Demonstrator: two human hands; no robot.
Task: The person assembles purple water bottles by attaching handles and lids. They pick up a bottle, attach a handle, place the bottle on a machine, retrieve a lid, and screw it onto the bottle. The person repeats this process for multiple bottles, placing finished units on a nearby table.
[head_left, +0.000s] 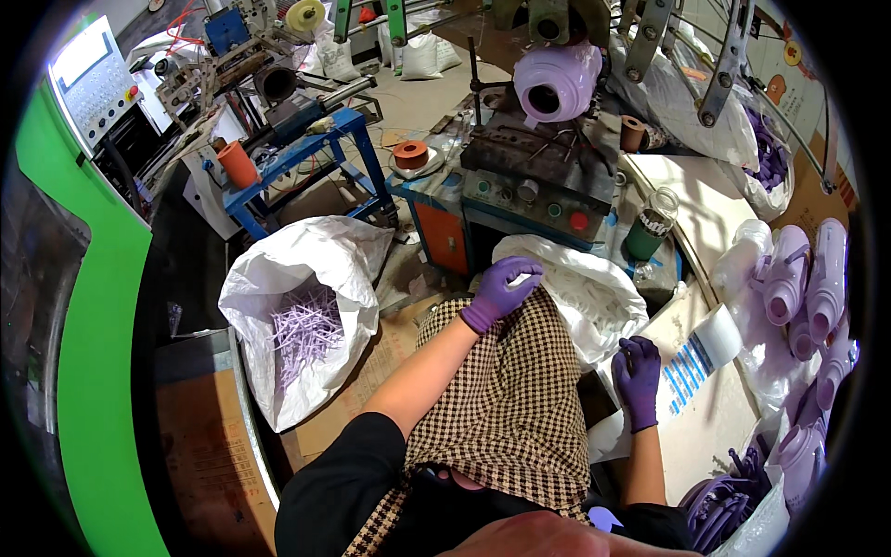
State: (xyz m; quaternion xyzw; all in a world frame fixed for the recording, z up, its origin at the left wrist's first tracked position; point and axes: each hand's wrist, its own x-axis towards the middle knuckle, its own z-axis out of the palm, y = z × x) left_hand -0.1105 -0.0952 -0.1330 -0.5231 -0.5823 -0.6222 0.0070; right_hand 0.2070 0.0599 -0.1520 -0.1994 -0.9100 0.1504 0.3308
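My left hand (502,295), in a purple knitted glove, is over my lap on a brown checked apron (501,399). Its fingers curl together, and a small whitish patch shows between thumb and fingertips; its kind cannot be made out. My right hand (638,382), gloved in purple with darker fingertips, is beside a strip of blue-and-white labels (685,373). Its fingers bend loosely, slightly apart, with nothing visible in them. Between the hands and the machine, a white woven sack (608,295) lies open with pale contents.
At left, another white sack (246,278) holds thin lilac plastic pieces (306,336). Ahead stands a machine (529,200) with buttons and a lilac bottle-shaped part (557,85). Right, a green bottle (647,227), several lilac plastic bottles (789,274) and purple straps (719,506) crowd the table (733,422).
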